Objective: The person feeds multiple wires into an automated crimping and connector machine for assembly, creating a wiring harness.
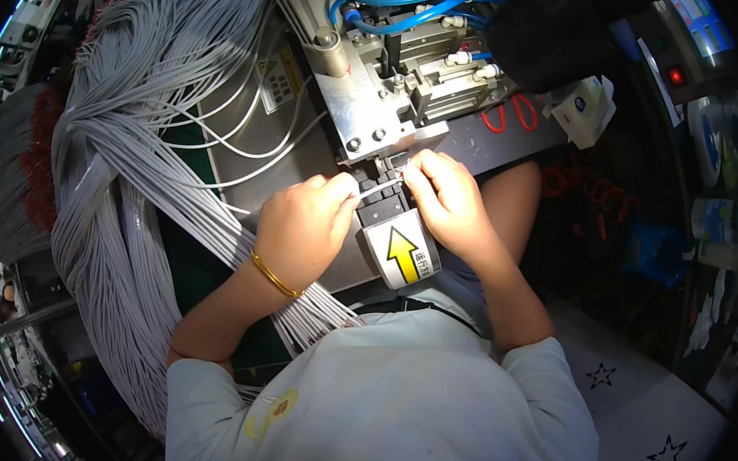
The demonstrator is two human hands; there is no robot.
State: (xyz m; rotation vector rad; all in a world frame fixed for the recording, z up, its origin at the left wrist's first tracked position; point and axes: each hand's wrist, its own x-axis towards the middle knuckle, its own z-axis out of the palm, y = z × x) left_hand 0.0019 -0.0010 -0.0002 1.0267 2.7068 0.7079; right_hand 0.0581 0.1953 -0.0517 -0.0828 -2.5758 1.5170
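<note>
A short stretch of light grey cable runs between my two hands, across the dark metal fixture at the machine's front. My left hand is closed, thumb and fingers pinching the cable on the fixture's left side. On the right, my right hand pinches the cable's other end close to the machine. Its fingertips hide the very tip. Just below the fixture is a white block with a yellow arrow. The metal press machine stands directly beyond my hands.
A large bundle of grey cables drapes along the left, some ends reaching under my left forearm. Blue air tubes cross the machine's top. A white package lies at the right, near a coiled red hose. Another cable bundle sits far left.
</note>
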